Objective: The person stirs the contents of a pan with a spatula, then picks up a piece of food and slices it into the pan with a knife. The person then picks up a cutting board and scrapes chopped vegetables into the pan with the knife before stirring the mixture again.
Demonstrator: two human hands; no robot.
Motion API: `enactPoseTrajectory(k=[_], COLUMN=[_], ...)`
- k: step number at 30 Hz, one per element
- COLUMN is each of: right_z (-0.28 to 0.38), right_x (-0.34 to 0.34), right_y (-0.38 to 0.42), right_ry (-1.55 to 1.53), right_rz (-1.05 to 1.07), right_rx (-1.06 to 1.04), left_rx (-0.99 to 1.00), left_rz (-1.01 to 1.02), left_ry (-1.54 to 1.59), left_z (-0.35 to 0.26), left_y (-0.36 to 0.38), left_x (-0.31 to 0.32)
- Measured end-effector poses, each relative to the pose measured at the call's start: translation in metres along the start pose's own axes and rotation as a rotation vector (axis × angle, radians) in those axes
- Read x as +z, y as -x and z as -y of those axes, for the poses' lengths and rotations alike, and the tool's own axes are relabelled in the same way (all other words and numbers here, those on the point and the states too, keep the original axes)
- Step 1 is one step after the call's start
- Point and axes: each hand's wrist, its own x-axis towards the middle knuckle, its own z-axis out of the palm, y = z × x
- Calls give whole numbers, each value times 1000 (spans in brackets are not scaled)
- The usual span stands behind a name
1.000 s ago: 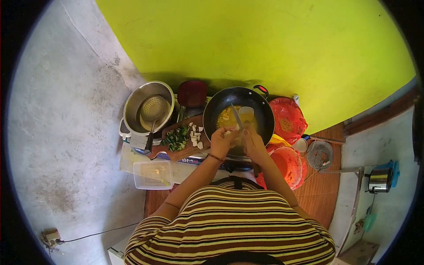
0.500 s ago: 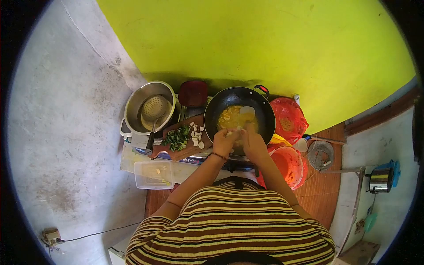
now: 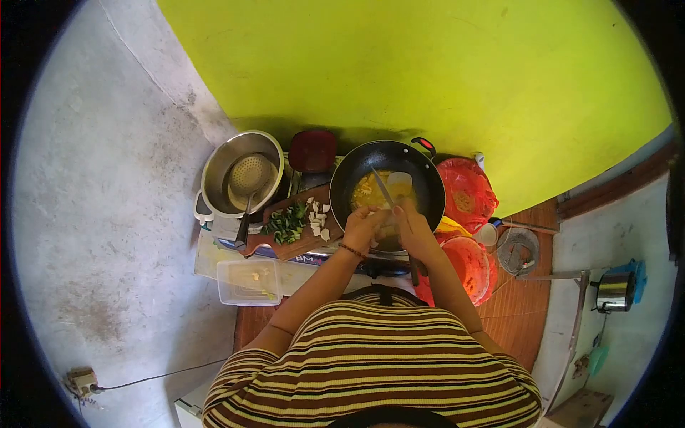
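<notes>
Over the near side of a black wok, my left hand is closed on a small pale piece of food, mostly hidden by the fingers. My right hand grips a knife, its blade slanting up and left above the wok. Yellow broth with food pieces fills the wok's bottom, and a pale spatula rests in it. To the left, a wooden cutting board bears chopped green leaves and white chunks.
A steel pot with a skimmer stands left, a dark red bowl behind the board. In front is a clear plastic container. A red bag and red basin sit right of the wok.
The knife blade has swung up into clear view, pointing away over the wok. Both hands stay close together above the wok's near side.
</notes>
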Motion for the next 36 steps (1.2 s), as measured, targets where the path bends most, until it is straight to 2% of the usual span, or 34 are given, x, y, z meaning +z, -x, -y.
enactPoseTrajectory(k=[2, 5, 8, 13, 17, 20, 23, 25, 29, 32, 36], right_z=[-3, 10, 20, 22, 6, 8, 17, 14, 1, 4, 4], right_x=[1, -2, -2, -5, -5, -10, -14, -14, -15, -20, -20], right_y=[0, 4, 6, 5, 2, 3, 3, 3, 0, 0, 3], right_ry=[-38, -240, -327, -204, -66, -3, -49, -28, 21, -47, -313], right_rz=[-1, 82, 63, 68, 22, 1, 28, -40, -119, -128, -33], right_rx=[-8, 145, 158, 133, 18, 38, 166, 104, 83, 87, 170], left_rx=[46, 141, 247, 312, 313, 292, 236, 173, 194, 202, 160], left_rz=[-7, -10, -19, -72, -31, -6, -1, -10, 7, -2, -23], left_ry=[-53, -107, -174, -316, -267, -224, -208, -249, -188, -90, -18], left_z=[1, 0, 7, 8, 7, 8, 4, -5, 1, 4, 1], left_y=[1, 5, 3, 4, 4, 3, 5, 13, 9, 8, 10], left_x=[1, 4, 2, 1, -1, -3, -3, 1, -1, -1, 1])
